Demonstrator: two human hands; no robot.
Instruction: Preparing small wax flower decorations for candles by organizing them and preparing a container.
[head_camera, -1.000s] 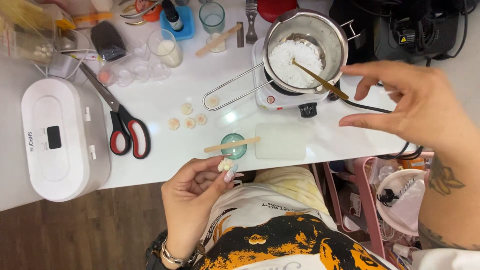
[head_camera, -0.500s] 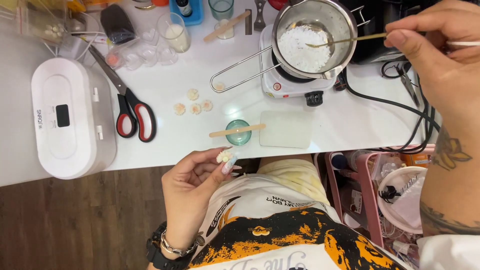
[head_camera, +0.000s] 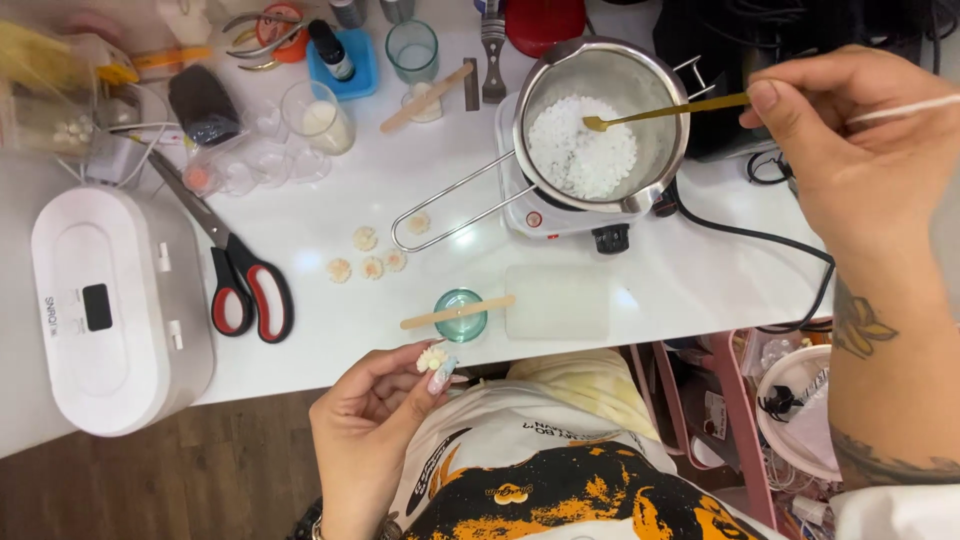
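Note:
My left hand pinches a small cream wax flower between thumb and finger, just below the table's front edge. My right hand grips the handle of a thin gold spoon whose bowl hovers over white wax flakes in a steel melting pot. The pot sits on a small white hot plate. A white stick pokes out past my right hand at the far right.
Several small wax flowers lie mid-table beside red-handled scissors. A teal glass with a wooden stick across it stands next to a white pad. A white lidded box sits left. Jars, bottle and tools crowd the back.
My right hand took hold of the gold spoon in the pot and lifted its bowl above the flakes. The left hand stays closed on the flower; the view shifted slightly.

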